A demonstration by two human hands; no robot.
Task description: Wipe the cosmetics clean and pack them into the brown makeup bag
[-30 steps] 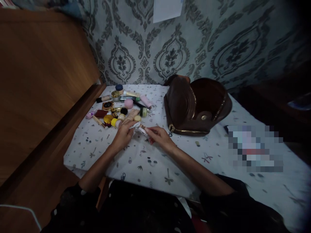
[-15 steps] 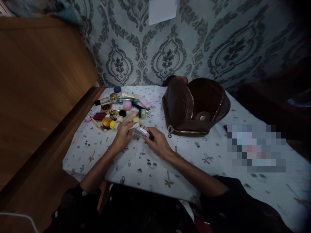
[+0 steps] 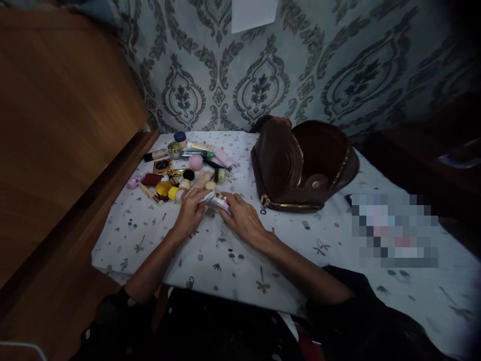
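My right hand is closed round a clear jar with a shiny copper-coloured band, just above the cloth-covered table. From the other side, my left hand pinches a small white cloth or pad against the jar. Part of the jar is hidden by my fingers. Close behind my left hand lie a yellow-capped bottle, a beige tube and a round gold compact.
Several cosmetics, among them a pink jar and a blue-lidded jar, lie at the back left. A brown bag stands unzipped at the back right. A blurred flat item lies at the right. Wooden furniture borders the left.
My right hand's fingers have shifted over the top of the jar, covering more of it. My left hand stays almost in place with the white cloth. The camera view has shifted slightly.
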